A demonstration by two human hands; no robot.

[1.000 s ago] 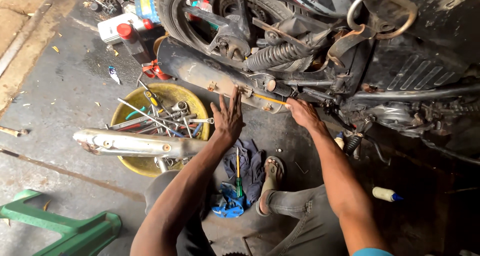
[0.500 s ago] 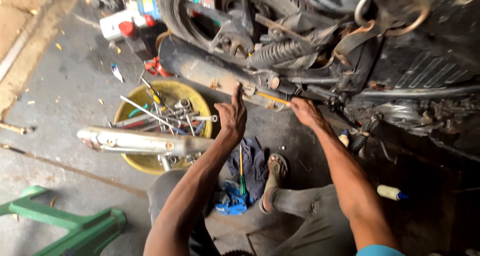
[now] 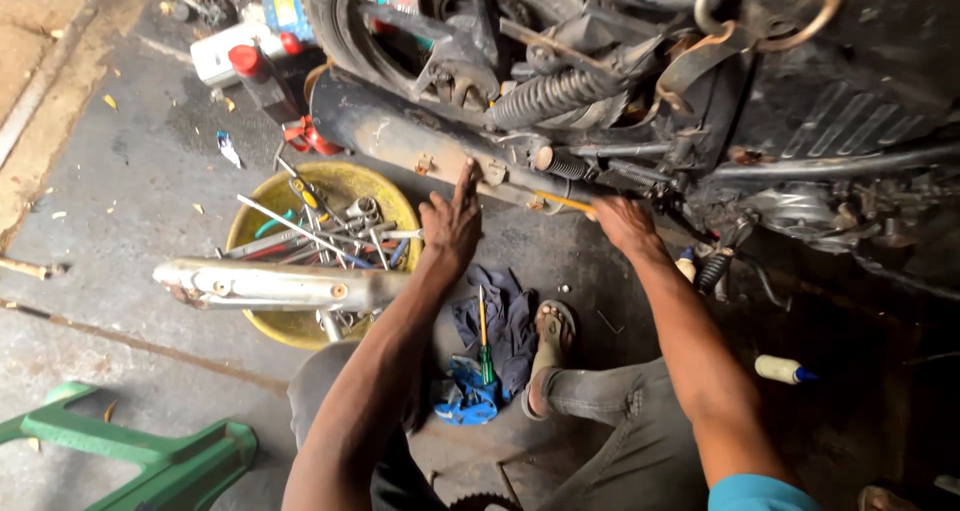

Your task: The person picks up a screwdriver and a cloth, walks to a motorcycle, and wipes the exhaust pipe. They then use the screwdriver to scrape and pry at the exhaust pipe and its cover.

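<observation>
looming over it all, the motorcycle (image 3: 640,101); its dark exhaust pipe (image 3: 420,146) gets the left hand (image 3: 452,221), fingers spread flat. right hand (image 3: 622,221) pinches a yellow-handled screwdriver (image 3: 562,201). below, yellow basin (image 3: 390,196) of tools under a loose silver muffler (image 3: 270,284). hands unmoved since before.

Concrete floor (image 3: 130,161) bears yellow basin (image 3: 300,326), rag (image 3: 505,321).

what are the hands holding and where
Right hand grips a yellow-handled tool by its handle end; left hand holds nothing, fingers open against the muffler.
</observation>
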